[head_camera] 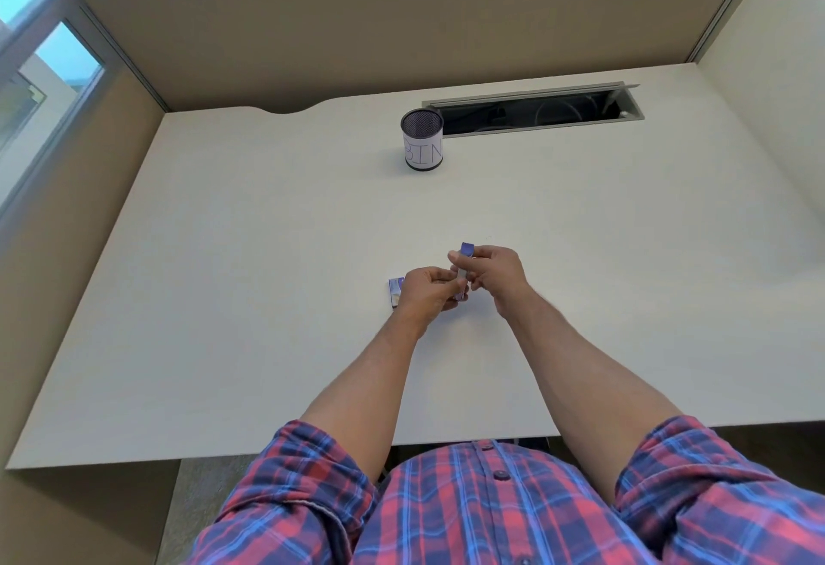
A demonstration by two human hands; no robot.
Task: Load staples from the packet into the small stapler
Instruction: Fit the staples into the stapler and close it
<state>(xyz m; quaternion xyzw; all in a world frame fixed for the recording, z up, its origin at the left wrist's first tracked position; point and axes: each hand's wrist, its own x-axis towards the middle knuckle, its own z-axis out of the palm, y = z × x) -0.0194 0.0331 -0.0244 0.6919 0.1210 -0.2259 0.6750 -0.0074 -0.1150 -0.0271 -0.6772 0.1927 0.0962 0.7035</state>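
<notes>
We held the small stapler (464, 267) up off the desk (268, 296) between both hands, near the middle of the surface and well toward us — its purple top end poked up above the fingers, tilted away, which we judge kept the loading channel where we could see it. Our right hand (495, 272) gripped its upper part, fingers and thumb curled round the body, steadying it. Our left hand (424, 290) closed its fingertips on the lower end; whether it pinched the stapler itself or a strip of staples against it we could not tell, the parts being too small and hidden. The staple packet (394, 292) lay flat on the desk just left of that hand, partly covered by it — kept close, we suppose, so a strip could be fetched without a reach. Far beyond stood a mesh cup (422, 140) marked BIN, beside an open cable slot (535, 111) at the rear of the desk.
</notes>
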